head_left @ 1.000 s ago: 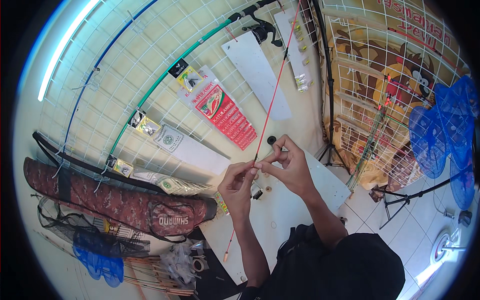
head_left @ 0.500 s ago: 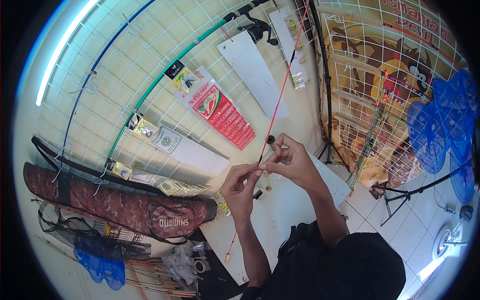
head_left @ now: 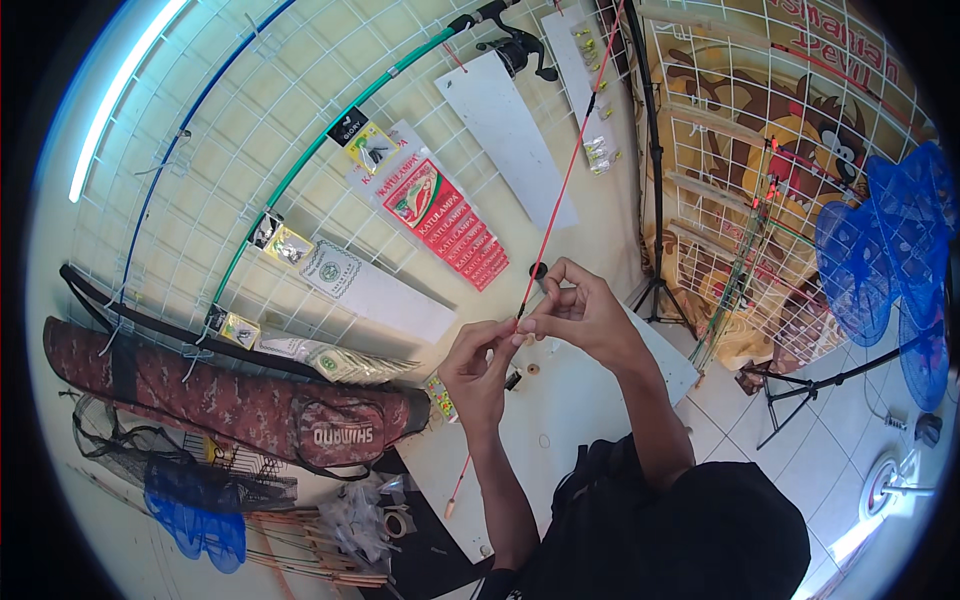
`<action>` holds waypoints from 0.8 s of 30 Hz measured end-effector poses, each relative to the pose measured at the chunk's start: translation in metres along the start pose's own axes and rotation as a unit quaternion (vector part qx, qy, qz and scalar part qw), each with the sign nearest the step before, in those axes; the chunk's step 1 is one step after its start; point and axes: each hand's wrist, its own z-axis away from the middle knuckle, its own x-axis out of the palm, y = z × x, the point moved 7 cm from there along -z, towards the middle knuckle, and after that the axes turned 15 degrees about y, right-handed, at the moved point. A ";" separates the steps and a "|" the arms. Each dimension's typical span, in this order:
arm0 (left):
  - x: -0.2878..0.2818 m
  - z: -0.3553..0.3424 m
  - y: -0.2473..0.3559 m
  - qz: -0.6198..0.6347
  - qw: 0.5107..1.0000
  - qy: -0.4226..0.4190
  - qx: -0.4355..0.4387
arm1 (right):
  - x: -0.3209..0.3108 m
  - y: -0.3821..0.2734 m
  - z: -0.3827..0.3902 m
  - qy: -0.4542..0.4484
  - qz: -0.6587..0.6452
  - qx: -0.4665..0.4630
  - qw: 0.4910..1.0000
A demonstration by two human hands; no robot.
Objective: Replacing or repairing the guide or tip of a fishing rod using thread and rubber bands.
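A slim red fishing rod [head_left: 564, 190] with dark bands runs slantwise from the top of the view down to a small light-brown handle end [head_left: 450, 508] over the table. My left hand [head_left: 478, 372] pinches it at a dark band between thumb and fingertips. Right beside it, my right hand [head_left: 582, 310] has thumb and forefinger closed at the same spot, its other fingers curled. Whatever fine thing the fingertips may hold there is too small to make out. A black round-ended piece [head_left: 538, 270] shows just past my right fingers.
Below my hands is a white table [head_left: 550, 440] with a small black piece [head_left: 513, 381] and a brown ring [head_left: 533, 369]. A white wire grid ahead carries a green rod [head_left: 300, 180] and tackle packets. A camouflage rod bag [head_left: 220, 400] hangs left; black tripods [head_left: 655, 200] stand right.
The view has shifted slightly. Both hands keep their pinch on the rod, with only small finger movements; the right fingers sit a little more curled.
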 end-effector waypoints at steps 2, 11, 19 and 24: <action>0.000 0.001 -0.001 -0.010 1.000 -0.008 0.012 | 0.000 0.002 0.000 0.001 -0.015 0.008 1.000; 0.002 -0.001 -0.002 -0.008 1.000 -0.009 0.009 | -0.005 0.013 -0.003 0.018 0.009 0.017 1.000; 0.003 -0.001 -0.001 -0.042 0.999 0.022 0.025 | -0.005 0.016 -0.004 0.052 -0.026 0.013 0.998; 0.003 -0.002 0.001 -0.022 0.999 0.037 0.033 | -0.003 0.024 -0.007 0.024 -0.035 0.027 0.999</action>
